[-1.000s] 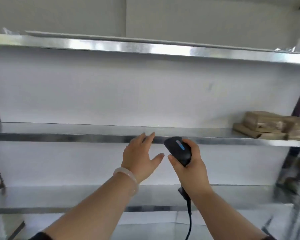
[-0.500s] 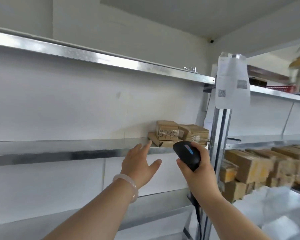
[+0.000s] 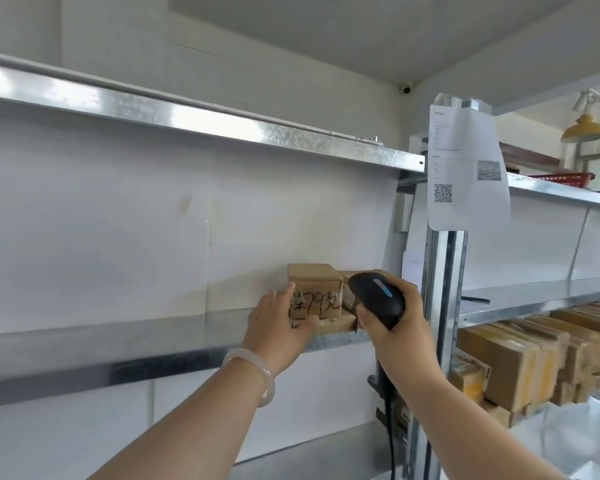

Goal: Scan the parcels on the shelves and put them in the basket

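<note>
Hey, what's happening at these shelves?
A person is scanning packages. Their right hand holds a black scanner, pointed at a small cardboard parcel with handwriting, stacked on a flatter parcel on the metal shelf. Their open left hand reaches its front. More boxes fill the rack to the right.

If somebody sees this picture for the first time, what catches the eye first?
First the two hands in the middle: the left hand reaches for a cardboard parcel with black handwriting on the middle shelf, and the right hand grips a black scanner beside it. Then the paper with a QR code on the post, upper right.
</note>
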Demonstrator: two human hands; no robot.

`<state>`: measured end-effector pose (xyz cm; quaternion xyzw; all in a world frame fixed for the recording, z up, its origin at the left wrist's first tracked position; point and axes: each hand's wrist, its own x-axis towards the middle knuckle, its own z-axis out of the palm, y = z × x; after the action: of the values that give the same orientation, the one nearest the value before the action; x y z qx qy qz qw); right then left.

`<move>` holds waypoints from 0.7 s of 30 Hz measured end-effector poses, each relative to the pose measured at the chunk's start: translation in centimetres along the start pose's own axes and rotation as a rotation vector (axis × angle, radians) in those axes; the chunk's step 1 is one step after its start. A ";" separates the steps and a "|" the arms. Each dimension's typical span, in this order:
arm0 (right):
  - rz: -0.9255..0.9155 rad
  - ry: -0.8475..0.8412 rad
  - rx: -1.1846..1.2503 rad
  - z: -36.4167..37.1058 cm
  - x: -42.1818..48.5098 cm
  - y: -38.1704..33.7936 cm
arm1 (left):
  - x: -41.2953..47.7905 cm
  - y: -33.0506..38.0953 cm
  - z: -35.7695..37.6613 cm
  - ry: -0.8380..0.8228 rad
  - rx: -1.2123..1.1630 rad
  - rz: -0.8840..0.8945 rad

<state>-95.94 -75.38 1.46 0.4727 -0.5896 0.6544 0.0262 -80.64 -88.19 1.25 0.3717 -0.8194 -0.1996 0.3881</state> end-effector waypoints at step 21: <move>0.146 -0.093 0.431 5.3 9.4 6.6 | 8.1 1.4 3.9 0.261 -0.234 -0.099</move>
<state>-101.90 -86.51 1.89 0.4532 -0.4692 0.7430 -0.1499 -87.73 -93.31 3.62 0.3866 -0.7138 -0.2627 0.5215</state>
